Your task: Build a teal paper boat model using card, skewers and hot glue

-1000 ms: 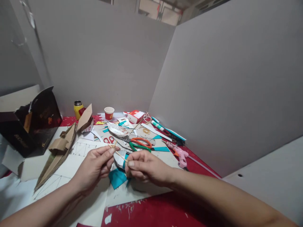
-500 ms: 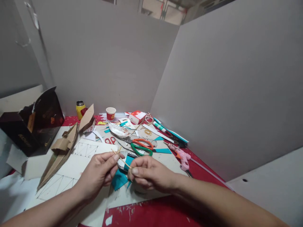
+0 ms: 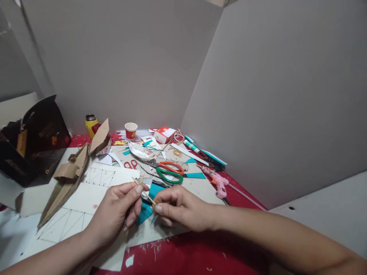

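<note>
Two thin wooden sticks [image 3: 147, 196] cross each other between my hands, above the work board. My left hand [image 3: 122, 206] pinches them near the crossing, with short ends poking up past the thumb. At the lower end of the longer stick, my right hand [image 3: 177, 208] grips it between thumb and forefinger. Beneath the hands lie pieces of teal card [image 3: 145, 214], partly covered by the fingers. Just beyond are scissors with one orange and one green handle [image 3: 170, 173]. To the left is a white sheet with truss drawings [image 3: 65, 225].
A cardboard boat shape [image 3: 64, 187] and a dark box [image 3: 34, 141] stand at the left. Behind are a yellow bottle [image 3: 91, 128], a paper cup [image 3: 131, 131] and red-handled scissors [image 3: 131, 164]. A pink glue gun [image 3: 218, 183] lies at the right. Grey partitions [image 3: 129, 57] enclose the table.
The view has tilted down and shifted slightly, so the table items sit a little higher and further left. Both hands keep their hold on the crossed sticks.
</note>
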Motion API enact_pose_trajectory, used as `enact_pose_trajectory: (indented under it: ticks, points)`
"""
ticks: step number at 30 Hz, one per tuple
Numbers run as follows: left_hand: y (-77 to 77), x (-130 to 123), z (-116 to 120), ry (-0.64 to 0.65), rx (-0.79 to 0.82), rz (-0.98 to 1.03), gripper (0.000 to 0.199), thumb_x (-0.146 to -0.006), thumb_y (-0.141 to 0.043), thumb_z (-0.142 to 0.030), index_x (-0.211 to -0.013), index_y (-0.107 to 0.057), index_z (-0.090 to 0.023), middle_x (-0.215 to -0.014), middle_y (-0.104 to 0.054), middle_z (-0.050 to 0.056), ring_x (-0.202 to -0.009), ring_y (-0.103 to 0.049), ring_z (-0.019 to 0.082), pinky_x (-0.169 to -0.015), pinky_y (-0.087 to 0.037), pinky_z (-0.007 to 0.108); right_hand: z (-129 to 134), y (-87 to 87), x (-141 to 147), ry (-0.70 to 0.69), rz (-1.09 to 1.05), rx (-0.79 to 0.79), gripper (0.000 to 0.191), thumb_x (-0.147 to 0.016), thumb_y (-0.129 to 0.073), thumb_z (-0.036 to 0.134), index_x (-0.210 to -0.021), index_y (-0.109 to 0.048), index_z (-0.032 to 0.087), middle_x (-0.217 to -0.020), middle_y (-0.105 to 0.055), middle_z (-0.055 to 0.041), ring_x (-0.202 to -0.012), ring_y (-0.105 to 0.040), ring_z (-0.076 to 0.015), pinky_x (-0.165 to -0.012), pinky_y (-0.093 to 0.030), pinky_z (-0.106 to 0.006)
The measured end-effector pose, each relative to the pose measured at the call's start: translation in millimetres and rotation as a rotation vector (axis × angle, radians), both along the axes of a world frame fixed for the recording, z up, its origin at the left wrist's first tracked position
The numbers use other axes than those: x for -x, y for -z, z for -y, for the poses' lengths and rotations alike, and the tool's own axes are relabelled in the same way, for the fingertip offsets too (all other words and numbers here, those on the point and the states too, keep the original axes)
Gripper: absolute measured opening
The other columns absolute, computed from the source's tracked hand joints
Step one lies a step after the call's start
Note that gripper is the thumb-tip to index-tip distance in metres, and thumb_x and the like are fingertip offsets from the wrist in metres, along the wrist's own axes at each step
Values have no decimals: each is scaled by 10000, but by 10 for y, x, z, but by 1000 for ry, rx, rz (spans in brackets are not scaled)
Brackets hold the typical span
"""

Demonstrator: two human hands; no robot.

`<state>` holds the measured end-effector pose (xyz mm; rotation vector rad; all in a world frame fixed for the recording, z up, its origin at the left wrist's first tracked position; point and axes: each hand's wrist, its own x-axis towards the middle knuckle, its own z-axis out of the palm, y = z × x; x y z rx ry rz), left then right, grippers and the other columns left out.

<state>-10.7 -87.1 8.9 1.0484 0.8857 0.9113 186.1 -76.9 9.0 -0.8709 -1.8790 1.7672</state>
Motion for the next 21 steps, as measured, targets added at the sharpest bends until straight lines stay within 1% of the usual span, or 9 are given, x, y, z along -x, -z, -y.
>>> enact_pose_trajectory:
  ticks: [3,5,7,9,12,15,18,21]
  points:
    - [-1,-14,-8,11,42,50,384,-865,-609,-414,-600,-549,-143,-375,-435,-61,-301,-277,14,-334,-194,138,-8,28,2,31,-42,72,425,-829,-600,558,-761,-560,141,-528,-495,56,-419,-352,-48,-408,-268,-183]
    - [-6,-13,-28,22,88,101,334,-864,-611,-384,-636,-564,-144,-395,-459,-60,-294,-284,13,-325,-214,128,-35,66,0,25,-129,194,398,-814,-642,524,-792,-584,130,-493,-481,73,-383,-312,-38,-382,-229,-180]
    - [-8,0,-54,28,123,144,246,-864,-606,-346,-713,-591,-152,-426,-499,-54,-292,-320,27,-320,-269,131,-80,95,-5,-19,-209,317,359,-806,-672,477,-815,-603,125,-458,-450,93,-359,-273,-35,-368,-200,-182]
    - [0,22,-82,33,144,161,176,-862,-601,-317,-787,-606,-158,-468,-545,-40,-308,-391,54,-333,-354,156,-132,103,-11,-49,-224,371,333,-802,-686,445,-814,-616,120,-441,-427,104,-355,-252,-33,-364,-181,-180]
    - [18,59,-119,46,179,164,168,-864,-604,-320,-876,-619,-153,-527,-589,-20,-368,-487,89,-375,-443,193,-187,86,-26,-9,-178,313,341,-801,-686,445,-821,-637,108,-456,-434,101,-369,-264,-29,-365,-172,-175]
    - [17,79,-140,60,223,201,225,-877,-590,-335,-996,-623,-146,-619,-643,17,-459,-567,111,-459,-504,222,-186,60,-58,49,-153,208,356,-822,-661,456,-909,-654,111,-499,-463,92,-394,-306,-31,-389,-208,-174]
    - [-2,75,-143,56,217,212,193,-864,-616,-290,-978,-632,-135,-747,-703,77,-567,-636,132,-553,-542,243,-144,36,-102,81,-116,102,357,-851,-629,457,-983,-646,125,-531,-485,83,-439,-366,-43,-450,-277,-184]
    - [-13,63,-135,48,185,178,173,-830,-673,-252,-962,-652,-141,-806,-729,94,-629,-667,135,-576,-535,211,-103,11,-133,67,-41,36,341,-876,-601,444,-1025,-634,139,-541,-520,74,-443,-374,-49,-468,-293,-192]
